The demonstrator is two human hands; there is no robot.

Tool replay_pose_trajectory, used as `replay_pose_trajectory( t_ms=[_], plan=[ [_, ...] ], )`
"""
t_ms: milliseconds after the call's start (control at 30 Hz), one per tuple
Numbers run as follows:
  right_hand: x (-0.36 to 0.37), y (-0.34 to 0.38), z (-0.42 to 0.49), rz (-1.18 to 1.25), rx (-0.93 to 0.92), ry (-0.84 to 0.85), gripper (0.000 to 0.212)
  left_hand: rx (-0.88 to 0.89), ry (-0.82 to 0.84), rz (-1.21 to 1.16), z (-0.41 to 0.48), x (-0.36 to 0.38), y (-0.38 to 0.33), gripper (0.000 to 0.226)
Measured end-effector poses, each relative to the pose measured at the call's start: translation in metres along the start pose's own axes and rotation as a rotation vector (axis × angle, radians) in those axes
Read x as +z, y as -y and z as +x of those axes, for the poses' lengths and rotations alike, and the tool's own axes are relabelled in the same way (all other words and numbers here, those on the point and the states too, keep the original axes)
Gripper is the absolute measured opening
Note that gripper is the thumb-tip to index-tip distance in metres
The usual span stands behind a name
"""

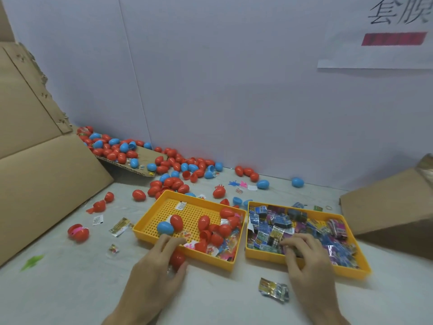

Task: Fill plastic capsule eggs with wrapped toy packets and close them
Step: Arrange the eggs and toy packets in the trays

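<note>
Two yellow trays stand side by side on the white table [70, 289], their inner walls almost touching.

Left tray [194, 209]: perforated floor, mostly bare at the far left. It holds one blue egg [165, 228] at the near left, touching a red egg just right of it. Further red eggs [203, 222] and egg halves are heaped towards the right wall; they overlap, so no exact count can be given. Small loose toys in clear wrap lie under them at the near right.

Right tray [262, 257]: filled across the floor with packets [281, 221], printed blue, purple and silver, too many and too tangled to count.

The left hand [154, 268] sits at the near wall of the left tray. Thumb and curled fingers grip one held egg [177, 258], red, just outside the tray wall above the table. The right hand [307, 259] reaches into the near left part of the right tray, fingers bent down among the packets. Whether they pinch one cannot be told.

One loose packet [273, 289] lies on the table near the person, between the hands. Three more lie left of the left tray, and one open egg [78, 232], red, lies further left.

An egg pile [178, 165], red and blue, runs along the far wall. Two blue eggs stand apart at its right end. Cardboard [46, 179] leans at the left, and one box [386, 202] stands at the right.
</note>
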State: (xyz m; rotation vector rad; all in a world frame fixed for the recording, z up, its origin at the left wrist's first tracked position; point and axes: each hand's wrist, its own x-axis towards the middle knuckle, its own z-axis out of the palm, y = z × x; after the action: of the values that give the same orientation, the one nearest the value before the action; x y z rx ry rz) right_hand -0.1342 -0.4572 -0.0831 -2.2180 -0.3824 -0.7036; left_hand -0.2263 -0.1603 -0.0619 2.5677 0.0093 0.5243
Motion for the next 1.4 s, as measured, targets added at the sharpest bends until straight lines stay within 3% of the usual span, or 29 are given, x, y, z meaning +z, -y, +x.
replay_pose_trajectory(
  t_ms=[100,233,400,600,900,1033,1167,1267,1400],
  plan=[
    [0.0,-0.001,-0.001,0.015,-0.005,-0.021,0.034,0.007,-0.05,-0.115,-0.004,-0.006,-0.002,0.053],
    [0.0,-0.002,0.0,0.011,-0.012,-0.045,0.037,0.061,-0.126,-0.193,0.009,-0.01,-0.011,0.037],
    [-0.001,-0.003,-0.001,0.024,0.004,-0.046,0.036,0.071,-0.055,-0.226,0.05,-0.011,-0.02,0.018],
    [-0.002,-0.004,-0.001,0.04,0.002,-0.048,0.032,0.056,0.007,-0.08,0.078,-0.004,-0.005,0.039],
    [0.0,-0.007,0.0,0.044,0.021,-0.045,0.037,0.141,0.021,0.027,0.081,-0.007,0.0,0.016],
    [0.001,-0.007,0.0,0.026,0.014,-0.049,0.037,0.129,0.104,-0.041,0.049,0.004,0.001,0.023],
    [0.0,-0.009,0.0,0.046,0.006,-0.049,0.036,0.039,0.088,-0.114,0.037,0.005,0.001,0.024],
    [0.002,-0.01,0.0,0.054,0.007,-0.049,0.037,0.004,0.226,0.002,0.046,-0.001,-0.003,0.026],
    [0.001,-0.01,-0.001,0.063,-0.001,-0.054,0.032,-0.03,0.49,0.155,0.071,-0.005,-0.01,0.054]
  ],
)
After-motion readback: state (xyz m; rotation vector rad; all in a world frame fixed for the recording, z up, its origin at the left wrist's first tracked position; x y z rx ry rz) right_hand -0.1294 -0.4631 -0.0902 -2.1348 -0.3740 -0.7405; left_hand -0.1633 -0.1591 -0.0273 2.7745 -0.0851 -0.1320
